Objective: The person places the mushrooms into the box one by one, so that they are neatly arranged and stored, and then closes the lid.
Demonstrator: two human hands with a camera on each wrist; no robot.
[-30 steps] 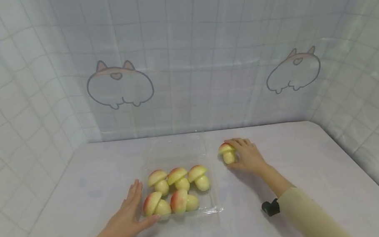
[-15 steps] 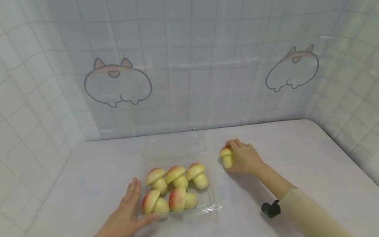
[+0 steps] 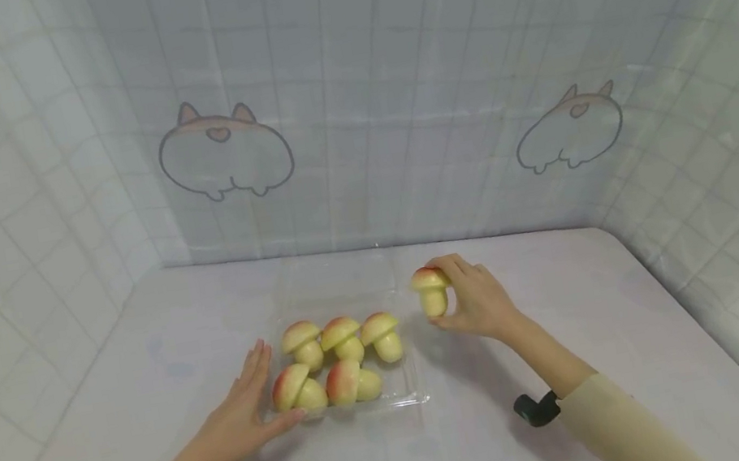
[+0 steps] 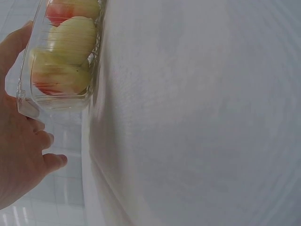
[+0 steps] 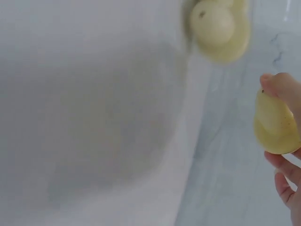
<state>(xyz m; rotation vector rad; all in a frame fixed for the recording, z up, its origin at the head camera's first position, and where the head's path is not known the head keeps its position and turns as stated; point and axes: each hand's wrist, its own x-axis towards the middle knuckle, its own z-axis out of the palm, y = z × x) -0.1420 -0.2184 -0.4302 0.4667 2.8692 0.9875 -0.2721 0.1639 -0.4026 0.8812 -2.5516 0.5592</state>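
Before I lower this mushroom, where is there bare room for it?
Inside the box: the near right corner, beside the front row's right mushroom. On the table: right of the right hand. Crowded: the box's back row and left side, by the left hand.

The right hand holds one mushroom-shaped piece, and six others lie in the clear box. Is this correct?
The count is wrong: five mushroom-shaped pieces lie in the clear box, not six, as the head view shows. The right hand does hold one further piece.
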